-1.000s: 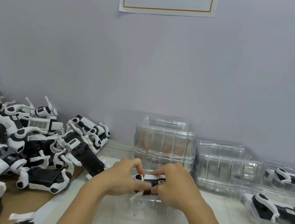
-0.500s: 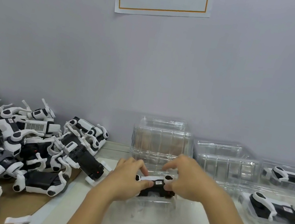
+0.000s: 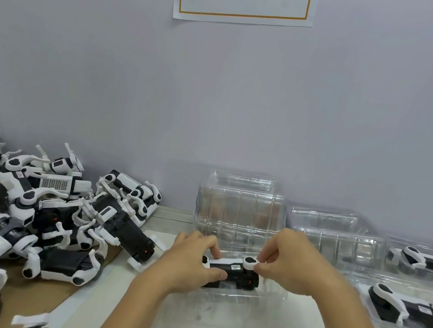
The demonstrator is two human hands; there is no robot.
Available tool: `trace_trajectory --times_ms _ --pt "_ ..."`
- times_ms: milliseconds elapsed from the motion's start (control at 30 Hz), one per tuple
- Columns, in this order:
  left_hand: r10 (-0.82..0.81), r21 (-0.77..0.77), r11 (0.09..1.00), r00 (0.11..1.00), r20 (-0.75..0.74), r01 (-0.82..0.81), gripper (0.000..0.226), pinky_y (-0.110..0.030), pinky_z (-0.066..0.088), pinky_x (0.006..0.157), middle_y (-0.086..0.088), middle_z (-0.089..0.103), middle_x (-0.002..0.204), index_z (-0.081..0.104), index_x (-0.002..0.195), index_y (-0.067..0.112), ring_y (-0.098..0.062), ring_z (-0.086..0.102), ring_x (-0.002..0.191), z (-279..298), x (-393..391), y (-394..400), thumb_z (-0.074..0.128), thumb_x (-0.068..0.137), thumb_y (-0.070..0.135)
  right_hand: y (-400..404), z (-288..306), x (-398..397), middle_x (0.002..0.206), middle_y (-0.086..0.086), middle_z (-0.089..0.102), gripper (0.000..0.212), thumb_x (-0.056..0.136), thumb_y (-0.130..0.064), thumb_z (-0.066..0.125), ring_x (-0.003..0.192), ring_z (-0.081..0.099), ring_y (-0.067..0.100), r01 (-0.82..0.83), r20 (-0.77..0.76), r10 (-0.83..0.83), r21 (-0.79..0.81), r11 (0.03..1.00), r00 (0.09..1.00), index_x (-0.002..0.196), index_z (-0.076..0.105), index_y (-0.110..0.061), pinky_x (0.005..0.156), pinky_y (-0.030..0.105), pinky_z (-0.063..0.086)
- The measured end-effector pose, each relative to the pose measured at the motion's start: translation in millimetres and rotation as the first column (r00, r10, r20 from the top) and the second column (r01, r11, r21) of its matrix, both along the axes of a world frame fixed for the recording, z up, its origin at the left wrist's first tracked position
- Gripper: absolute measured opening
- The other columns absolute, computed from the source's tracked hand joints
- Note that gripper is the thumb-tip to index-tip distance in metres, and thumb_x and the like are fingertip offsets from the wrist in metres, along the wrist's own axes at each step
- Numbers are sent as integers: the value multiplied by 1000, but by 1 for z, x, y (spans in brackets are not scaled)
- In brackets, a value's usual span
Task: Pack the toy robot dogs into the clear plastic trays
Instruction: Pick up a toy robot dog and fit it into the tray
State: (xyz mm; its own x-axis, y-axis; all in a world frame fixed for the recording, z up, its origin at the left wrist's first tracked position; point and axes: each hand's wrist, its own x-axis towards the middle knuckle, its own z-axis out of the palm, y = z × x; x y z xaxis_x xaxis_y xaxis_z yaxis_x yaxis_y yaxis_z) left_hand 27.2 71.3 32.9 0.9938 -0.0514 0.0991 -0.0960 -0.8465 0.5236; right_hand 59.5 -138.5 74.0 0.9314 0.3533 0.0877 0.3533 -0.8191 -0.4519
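Left hand (image 3: 186, 262) and right hand (image 3: 287, 266), fingers clamped on the toy robot dog (image 3: 231, 272) at either end, seat it in the open clear plastic tray (image 3: 224, 324); a splayed white leg catching the tray wall could probably leave it unseated.

Even soft light, wide-angle edge bending, slightly blurred lower corners.

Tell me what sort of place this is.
Probably a packing bench in a toy factory or workshop. A heap of identical toy robot dogs lies at left, stacked clear plastic trays stand against the wall, and already packed trays sit at right.
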Motion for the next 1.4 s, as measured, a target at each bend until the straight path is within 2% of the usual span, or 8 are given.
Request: trace_trajectory --times_ms 233,333,500,667,800,933,1100,1400 --pt "-8 -2 1000 1000 -5 8 22 -38 40 105 13 45 120 52 97 37 -11 31 121 0 0 0 68 88 49 2 -4 1 86 -10 66 9 83 -26 79 77 64 6 32 10 -32 -16 999 999 77 71 -27 72 26 57" --pt "6 6 1000 1000 1 -6 21 -35 38 103 13 45 120 53 99 37 -11 30 124 -1 1 -1 66 90 51 1 -6 3 84 -10 63 12 83 -25 79 74 63 7 34 -10 -35 -32 999 999 76 70 -24 61 19 47" --pt "8 -32 999 1000 7 -8 17 -31 34 98 12 49 118 56 95 38 -10 32 124 -1 2 1 58 93 55 0 -5 4 92 -9 59 13 82 -28 80 78 62 7 24 -44 -26 -43 999 999 85 68 -25 62 19 45" --pt "150 -379 920 984 93 -105 12 -23 49 75 11 64 102 59 91 31 -9 59 98 -3 5 3 54 100 38 5 -3 0 108 -13 52 32 84 -41 76 93 55 4 -50 -15 50 -18 999 999 112 63 -34 78 21 44" --pt "219 -525 841 970 107 -132 13 -9 41 65 10 68 100 64 96 26 2 60 92 -6 7 5 53 102 30 33 -7 -11 110 -15 58 29 86 -46 71 99 53 1 -222 54 218 98 970 974 114 65 -40 89 24 46" --pt "258 -612 774 964 72 -161 29 -10 41 69 10 69 99 67 95 21 0 62 97 -3 7 2 42 106 32 56 -18 -19 91 -24 46 33 87 -53 66 105 51 6 -290 94 287 18 957 953 118 65 -43 81 28 37" --pt "274 -603 776 960 59 -185 36 -16 40 75 7 69 101 68 94 19 -5 60 104 -4 6 2 40 106 36 61 -21 -19 101 -21 57 32 84 -52 70 92 50 2 -246 108 244 6 969 964 116 69 -44 73 25 38" --pt "284 -569 800 956 79 -190 32 -12 39 74 9 69 102 69 96 17 -1 59 101 -6 6 1 42 106 32 59 -22 -20 117 -13 62 32 86 -50 70 102 55 6 -244 57 243 25 969 968 117 70 -43 90 30 48"
